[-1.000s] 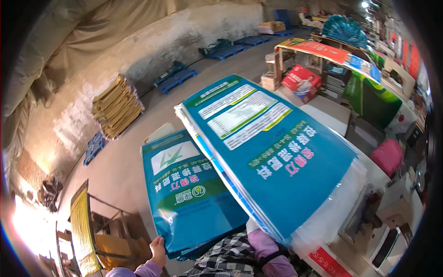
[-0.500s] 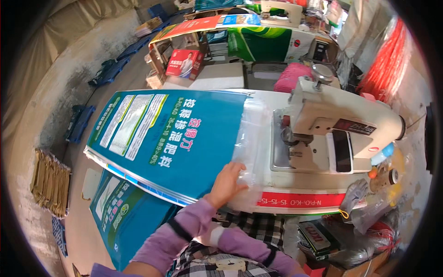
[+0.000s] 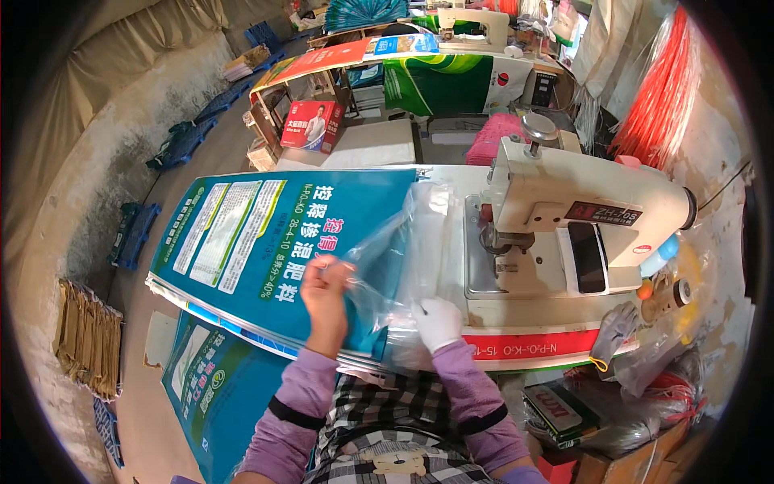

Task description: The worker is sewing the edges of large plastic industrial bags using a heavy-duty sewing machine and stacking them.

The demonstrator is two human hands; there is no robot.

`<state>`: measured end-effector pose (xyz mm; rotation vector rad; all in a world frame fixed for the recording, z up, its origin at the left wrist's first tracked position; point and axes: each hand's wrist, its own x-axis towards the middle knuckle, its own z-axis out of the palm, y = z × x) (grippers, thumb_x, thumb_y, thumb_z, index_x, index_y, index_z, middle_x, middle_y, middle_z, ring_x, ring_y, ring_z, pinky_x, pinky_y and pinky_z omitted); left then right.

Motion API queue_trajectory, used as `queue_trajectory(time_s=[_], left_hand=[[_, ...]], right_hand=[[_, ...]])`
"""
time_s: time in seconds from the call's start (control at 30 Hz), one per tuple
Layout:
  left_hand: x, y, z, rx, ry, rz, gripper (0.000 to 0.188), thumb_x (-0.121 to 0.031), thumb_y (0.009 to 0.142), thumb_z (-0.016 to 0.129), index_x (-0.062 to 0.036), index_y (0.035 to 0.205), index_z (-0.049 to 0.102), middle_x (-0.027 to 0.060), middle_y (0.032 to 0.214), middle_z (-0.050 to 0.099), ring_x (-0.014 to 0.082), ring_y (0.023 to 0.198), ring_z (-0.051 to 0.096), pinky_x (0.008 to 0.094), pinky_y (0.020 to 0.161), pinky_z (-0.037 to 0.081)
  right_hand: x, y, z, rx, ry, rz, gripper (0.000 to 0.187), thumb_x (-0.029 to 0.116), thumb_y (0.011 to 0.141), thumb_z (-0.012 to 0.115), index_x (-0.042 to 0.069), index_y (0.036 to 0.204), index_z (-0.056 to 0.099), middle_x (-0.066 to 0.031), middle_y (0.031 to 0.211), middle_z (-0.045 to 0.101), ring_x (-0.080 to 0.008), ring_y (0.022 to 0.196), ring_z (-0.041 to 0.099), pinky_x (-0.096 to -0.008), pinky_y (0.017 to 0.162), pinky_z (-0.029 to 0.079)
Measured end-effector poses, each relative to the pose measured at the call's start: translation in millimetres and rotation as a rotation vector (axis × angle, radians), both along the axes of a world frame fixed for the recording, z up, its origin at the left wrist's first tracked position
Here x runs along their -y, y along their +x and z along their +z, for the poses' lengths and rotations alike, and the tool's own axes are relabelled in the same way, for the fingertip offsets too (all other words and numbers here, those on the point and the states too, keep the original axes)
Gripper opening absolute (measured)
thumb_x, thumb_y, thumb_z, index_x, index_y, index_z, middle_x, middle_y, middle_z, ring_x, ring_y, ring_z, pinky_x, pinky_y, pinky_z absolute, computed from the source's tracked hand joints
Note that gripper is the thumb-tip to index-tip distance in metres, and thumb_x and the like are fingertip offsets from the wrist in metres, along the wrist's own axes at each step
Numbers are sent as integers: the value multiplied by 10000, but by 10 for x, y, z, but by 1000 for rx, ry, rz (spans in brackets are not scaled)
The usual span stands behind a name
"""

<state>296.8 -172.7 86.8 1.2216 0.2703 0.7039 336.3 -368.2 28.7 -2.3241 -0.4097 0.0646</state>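
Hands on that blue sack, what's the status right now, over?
Left hand pinching the clear plastic liner at the blue sack mouth. Right hand, white-gloved, pressing the liner's lower edge. Sewing machine just right; nothing between.
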Motion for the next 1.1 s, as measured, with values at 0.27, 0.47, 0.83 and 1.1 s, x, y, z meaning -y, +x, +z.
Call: queue_trajectory(time_s=[0.27,0.47,0.83,1.1], left_hand=[[67,-319,316,-127,7,-177,251,32,942,598,-28,1181,550,112,930,714,116,735,609,266,716,498],[-32,-534,-462,-411,116,-198,552,73,810,634,-78,1333,540,188,1113,682,260,935,670,355,864,524],[-240,-542,-15,-669,309,-354,361,-256,950,640,78,813,655,60,605,536,76,608,556,301,467,522],[-532,-879,481,-639,1165,-375,341,-304,839,717,-9,714,600,216,621,544,430,596,537,450,516,396]], right_hand=[[-138,-117,889,339,308,18,269,298,804,713,71,947,696,-131,842,694,-321,782,679,-447,745,534],[-467,-624,617,-138,584,236,147,177,834,702,53,892,649,-120,824,677,-291,768,682,-391,697,527],[-426,-677,478,226,321,430,363,358,816,687,62,1026,681,-147,894,606,-356,891,586,-448,814,454],[-437,-512,412,151,511,622,213,208,894,564,57,900,714,-125,911,690,-309,850,659,-429,770,507]])
